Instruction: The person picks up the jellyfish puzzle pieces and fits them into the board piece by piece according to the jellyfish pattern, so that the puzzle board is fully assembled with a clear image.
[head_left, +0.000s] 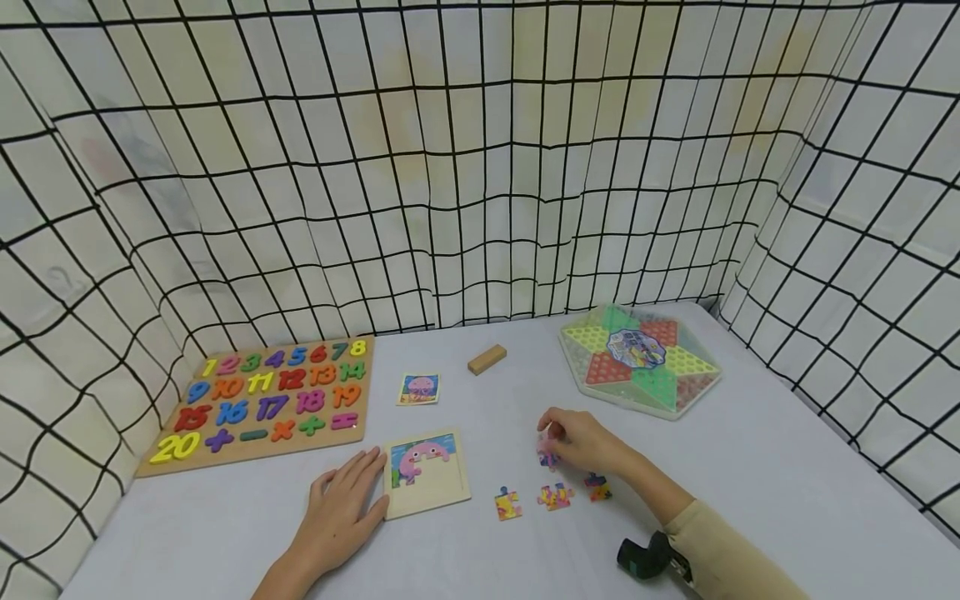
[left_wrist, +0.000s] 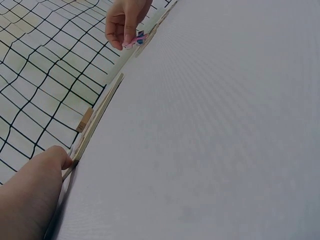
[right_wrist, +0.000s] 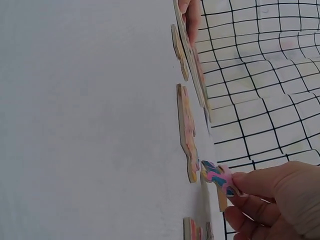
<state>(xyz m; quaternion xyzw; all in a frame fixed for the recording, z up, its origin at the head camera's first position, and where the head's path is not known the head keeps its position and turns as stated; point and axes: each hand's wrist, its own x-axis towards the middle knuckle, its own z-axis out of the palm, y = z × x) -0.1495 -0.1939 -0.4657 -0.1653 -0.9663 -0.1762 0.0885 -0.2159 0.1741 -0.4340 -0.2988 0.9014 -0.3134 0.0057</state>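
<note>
A wooden jigsaw tray [head_left: 435, 493] lies on the white table with a pink octopus-like picture partly laid along its top. My left hand [head_left: 341, 510] rests at the left edge of that tray, its fingers fairly straight and the thumb by the lower corner. To the right, my right hand [head_left: 592, 442] pinches a pink and blue jigsaw piece [right_wrist: 219, 179] between thumb and fingers, tilted up from the table. Below it lie a yellow-orange piece [head_left: 507, 505], a pink-yellow piece [head_left: 556, 497] and a darker piece [head_left: 598, 488].
A wooden number board [head_left: 270, 447] lies at the left. Behind the tray are a small picture card [head_left: 418, 389] and a wooden block [head_left: 487, 359]. A star-patterned game board [head_left: 637, 358] lies back right. Black netting [head_left: 480, 200] surrounds the far sides. A black device [head_left: 645, 557] lies by the right sleeve.
</note>
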